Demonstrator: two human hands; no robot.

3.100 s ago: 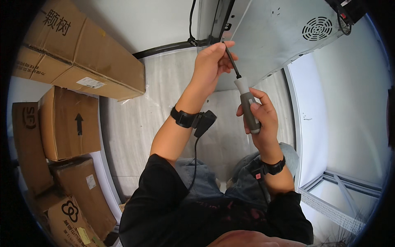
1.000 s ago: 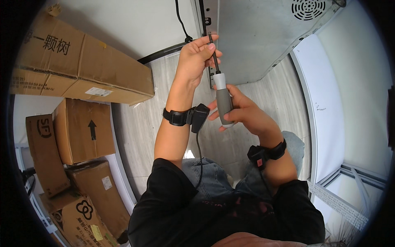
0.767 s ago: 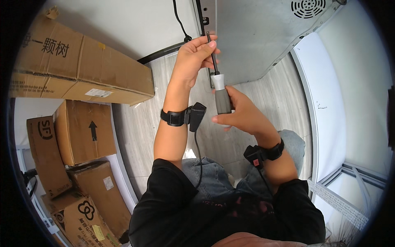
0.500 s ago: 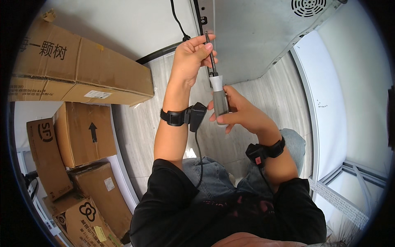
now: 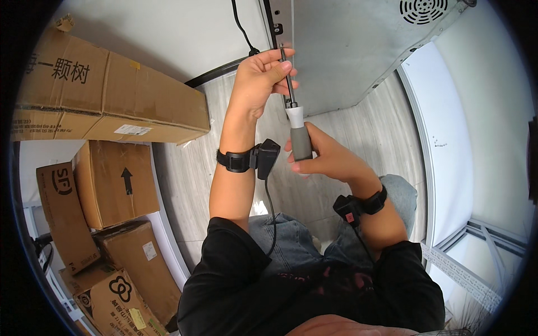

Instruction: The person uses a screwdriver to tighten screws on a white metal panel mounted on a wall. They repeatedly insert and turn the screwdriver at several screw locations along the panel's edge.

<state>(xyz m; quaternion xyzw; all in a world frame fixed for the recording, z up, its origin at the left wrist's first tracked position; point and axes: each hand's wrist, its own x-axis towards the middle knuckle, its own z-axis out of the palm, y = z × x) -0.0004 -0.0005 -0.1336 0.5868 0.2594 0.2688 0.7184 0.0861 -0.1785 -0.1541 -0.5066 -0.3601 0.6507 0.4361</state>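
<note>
Brown cardboard boxes [image 5: 120, 182] crowd the far left, beside a pale wood-grain floor [image 5: 188, 190]. A black strap [image 5: 238, 161] bearing a corded device [image 5: 269, 159] circles the left forearm; above it, the left hand [image 5: 260, 81] pinches the dark shaft [image 5: 289, 84] of a screwdriver [image 5: 295, 116] between thumb and fingers, near the tip, which pokes past the thumb and points away from the body. The grey handle [image 5: 301, 141] sits nearer the wearer, its light collar clear of both hands, as the right hand [image 5: 330, 157] closes around the lower part, thumb across it near the butt. At upper right, a grey metal panel [image 5: 347, 61] carries a round slotted vent [image 5: 423, 8].
</note>
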